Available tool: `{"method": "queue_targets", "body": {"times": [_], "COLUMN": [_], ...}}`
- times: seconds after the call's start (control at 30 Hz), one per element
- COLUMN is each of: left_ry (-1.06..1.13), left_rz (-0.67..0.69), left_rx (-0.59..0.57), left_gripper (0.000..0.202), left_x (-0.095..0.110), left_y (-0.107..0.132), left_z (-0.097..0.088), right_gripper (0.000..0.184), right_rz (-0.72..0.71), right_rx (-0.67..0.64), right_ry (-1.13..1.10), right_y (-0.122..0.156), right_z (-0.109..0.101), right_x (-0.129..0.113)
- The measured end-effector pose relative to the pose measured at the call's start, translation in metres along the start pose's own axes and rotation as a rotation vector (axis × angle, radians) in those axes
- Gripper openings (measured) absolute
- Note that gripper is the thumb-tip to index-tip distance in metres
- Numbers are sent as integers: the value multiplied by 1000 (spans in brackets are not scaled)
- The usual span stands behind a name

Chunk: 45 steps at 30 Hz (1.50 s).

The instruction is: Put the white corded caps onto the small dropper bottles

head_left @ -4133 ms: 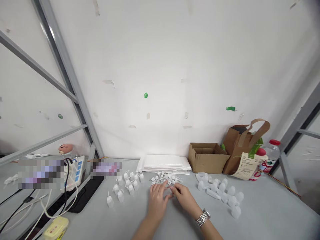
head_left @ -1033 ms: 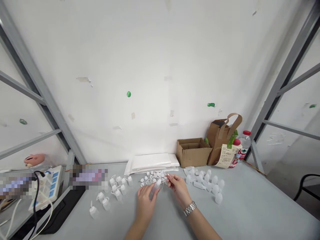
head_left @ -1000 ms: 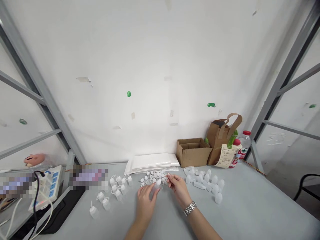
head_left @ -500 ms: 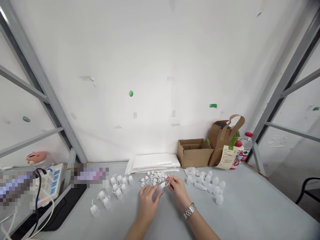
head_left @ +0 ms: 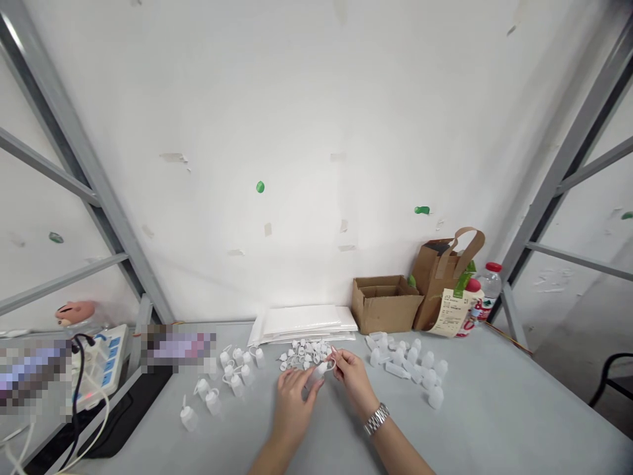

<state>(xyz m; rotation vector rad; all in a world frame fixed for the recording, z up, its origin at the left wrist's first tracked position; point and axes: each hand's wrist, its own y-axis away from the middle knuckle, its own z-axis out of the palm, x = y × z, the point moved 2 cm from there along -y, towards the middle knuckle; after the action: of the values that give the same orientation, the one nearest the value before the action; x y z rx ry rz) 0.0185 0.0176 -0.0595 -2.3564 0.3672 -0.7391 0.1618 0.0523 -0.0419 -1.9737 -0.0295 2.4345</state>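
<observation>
My left hand (head_left: 295,394) is closed around a small translucent squeeze bottle (head_left: 315,377), tilted with its nozzle up and to the right. A white strap loops out from the bottle's top. My right hand (head_left: 350,375), with a metal watch on the wrist, pinches the far end of that strap, where the cap sits mostly hidden by the fingers. Just behind the hands lies a pile of loose white caps (head_left: 301,351). Bottles without caps (head_left: 410,359) lie and stand to the right. On the left stand several bottles with capped tops (head_left: 236,382).
A cardboard box (head_left: 386,310), a brown paper bag (head_left: 429,290) and a red-capped bottle (head_left: 489,287) stand at the back right. Flat white packets (head_left: 304,321) lie by the wall. At the left are a power strip (head_left: 111,359), cables and a black mat (head_left: 128,412).
Both hands keep the same hold on the bottle and strap with hardly any movement. The whole view has shifted very slightly.
</observation>
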Motion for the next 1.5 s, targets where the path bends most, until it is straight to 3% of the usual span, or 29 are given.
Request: {"method": "queue_targets", "body": {"times": [0.6, 1.1, 1.3, 1.4, 1.5], "left_ry": [4, -21, 132, 265, 471], "left_rz": [55, 57, -144, -349, -605], "left_rx": [9, -85, -120, -100, -100], "left_gripper": [30, 25, 23, 26, 33], "left_x": [3, -2, 0, 2, -6], "left_y": [0, 3, 0, 5, 24], "left_z": [-1, 3, 0, -17, -42], "right_gripper": [41, 44, 48, 51, 53], "right_rz": [-175, -168, -158, -180, -200], "right_rx": [110, 119, 43, 16, 55], "right_ry": [273, 368, 320, 257, 218], "right_y": [1, 5, 11, 14, 14], "right_z": [-3, 3, 9, 9, 5], "right_x": [1, 8, 0, -7, -12]}}
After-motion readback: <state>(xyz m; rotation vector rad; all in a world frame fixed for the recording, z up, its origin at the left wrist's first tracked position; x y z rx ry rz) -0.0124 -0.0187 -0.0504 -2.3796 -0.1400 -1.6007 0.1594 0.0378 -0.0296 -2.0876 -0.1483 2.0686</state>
